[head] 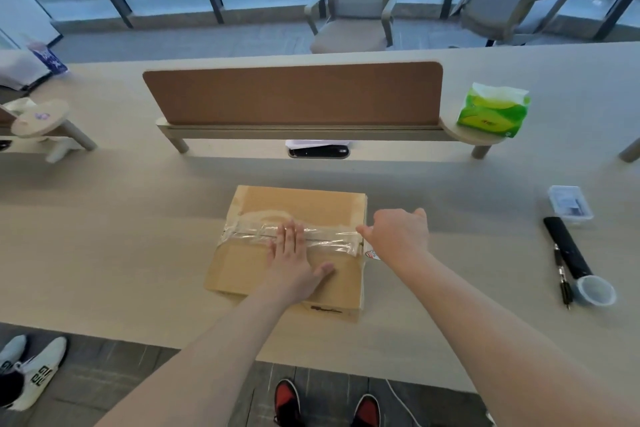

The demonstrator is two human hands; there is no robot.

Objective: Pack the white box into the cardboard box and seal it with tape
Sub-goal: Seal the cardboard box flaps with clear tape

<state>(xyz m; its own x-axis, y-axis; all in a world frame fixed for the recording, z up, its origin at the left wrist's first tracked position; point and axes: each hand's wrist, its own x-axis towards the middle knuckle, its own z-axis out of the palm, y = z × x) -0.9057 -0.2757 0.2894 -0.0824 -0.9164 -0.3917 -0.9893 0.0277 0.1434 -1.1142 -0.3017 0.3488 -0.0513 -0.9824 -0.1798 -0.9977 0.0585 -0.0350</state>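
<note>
Over at the far left a small round side shelf (40, 118) sticks out above the desk (121, 218). In the middle lies the cardboard box (277, 267), flaps closed, a wrinkled strip of clear tape (329, 236) running across its top. The left hand (294, 258) lies flat and spread on the lid, fingertips on the tape. The right hand (398, 234) sits at the box's right edge; its grip I cannot make out. The white box isn't visible. Farther right lie a pen (561, 274) and a green tissue pack (493, 110).
</note>
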